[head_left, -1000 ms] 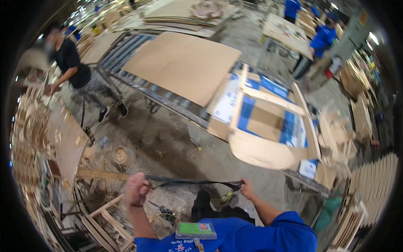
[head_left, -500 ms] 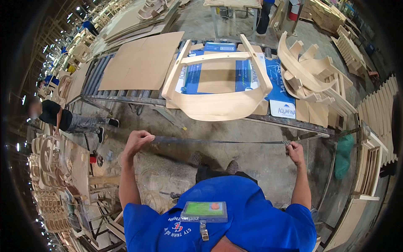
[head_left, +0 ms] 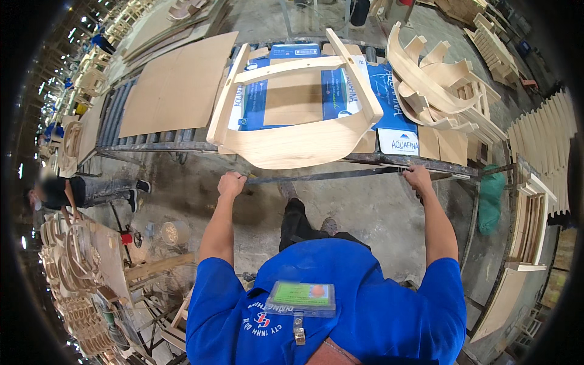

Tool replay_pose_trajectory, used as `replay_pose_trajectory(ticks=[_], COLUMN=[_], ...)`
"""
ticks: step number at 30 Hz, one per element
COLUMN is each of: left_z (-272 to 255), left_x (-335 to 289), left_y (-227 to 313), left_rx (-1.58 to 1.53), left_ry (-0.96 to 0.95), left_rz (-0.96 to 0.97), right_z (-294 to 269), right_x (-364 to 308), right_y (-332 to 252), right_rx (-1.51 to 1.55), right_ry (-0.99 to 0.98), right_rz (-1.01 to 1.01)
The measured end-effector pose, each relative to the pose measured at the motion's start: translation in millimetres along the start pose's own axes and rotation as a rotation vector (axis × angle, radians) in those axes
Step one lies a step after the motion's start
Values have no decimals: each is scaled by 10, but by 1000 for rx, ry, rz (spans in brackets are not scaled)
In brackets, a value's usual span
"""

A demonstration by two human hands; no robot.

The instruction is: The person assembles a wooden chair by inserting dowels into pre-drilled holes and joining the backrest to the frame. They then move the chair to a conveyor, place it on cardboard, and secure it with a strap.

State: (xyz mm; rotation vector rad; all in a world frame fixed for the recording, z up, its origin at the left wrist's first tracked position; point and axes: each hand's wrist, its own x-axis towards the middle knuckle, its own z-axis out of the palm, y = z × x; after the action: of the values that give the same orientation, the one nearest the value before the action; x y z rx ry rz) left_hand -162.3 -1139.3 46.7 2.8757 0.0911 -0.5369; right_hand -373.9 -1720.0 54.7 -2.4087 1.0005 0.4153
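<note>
One left hand (head_left: pixel 232 184) and one right hand (head_left: pixel 417 178) are holding one dark strap (head_left: pixel 328 176); one wooden frame (head_left: pixel 292 149) is lying on one roller bench (head_left: pixel 170 147); one badge (head_left: pixel 301 298) is showing.

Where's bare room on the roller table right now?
Most room: the plain cardboard sheet, bordered by rollers on its left and the wooden frame on its right. Smaller: brown cardboard patch inside the frame, between crossbar and wide near board. Crowded: the right, with curved wooden parts, and in front, where left hand and right hand hold a strap.
</note>
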Motion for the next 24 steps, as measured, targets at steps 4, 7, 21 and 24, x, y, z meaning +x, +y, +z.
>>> replay_pose_trajectory(ticks=[4, 7, 21, 24], left_z=[171, 218, -202, -329], left_x=[368, 633, 1692, 1760], left_y=[-172, -371, -819, -798], left_rx=[0, -11, -421, -926], left_ry=[-63, -133, -143, -383], left_rz=[61, 73, 511, 96], right_z=[17, 52, -296, -488], right_x=[241, 401, 1243, 1316], right_y=[-358, -627, -1157, -1397], right_rx=[-238, -273, -216, -130], right_ry=[32, -34, -83, -56], right_rz=[-56, -7, -28, -72])
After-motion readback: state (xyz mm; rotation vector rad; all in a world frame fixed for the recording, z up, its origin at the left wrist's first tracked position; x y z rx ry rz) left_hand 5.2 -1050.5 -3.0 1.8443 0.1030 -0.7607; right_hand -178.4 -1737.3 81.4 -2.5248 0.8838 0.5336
